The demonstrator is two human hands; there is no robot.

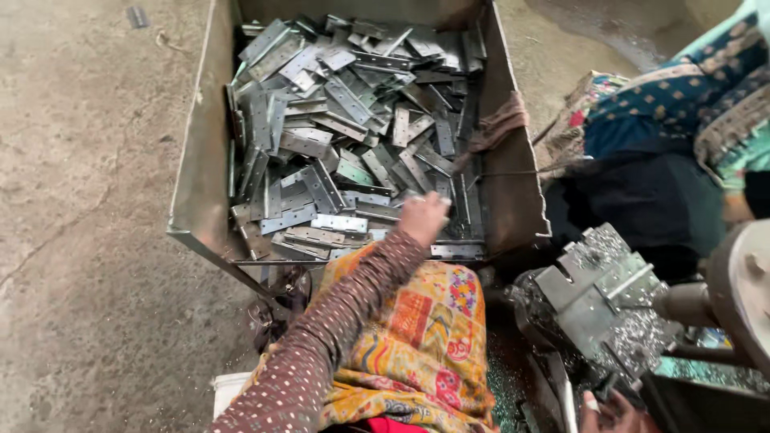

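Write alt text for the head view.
The person's left hand reaches into a metal bin heaped with flat grey hinge plates. The right hand rests low beside a machine fixture strewn with metal shavings.

Metal workshop: hinge bin (200, 160), machine (609, 297)

Metal bin (196, 168) on the floor (80, 240), ahead of the person, holding a heap of hinge plates (345, 128). Left hand (423, 218) in the bin's near right corner, on the plates. Machine fixture (601, 297) to the bin's right; right hand (613, 413) just below it; another person's clothing (682, 104) behind.
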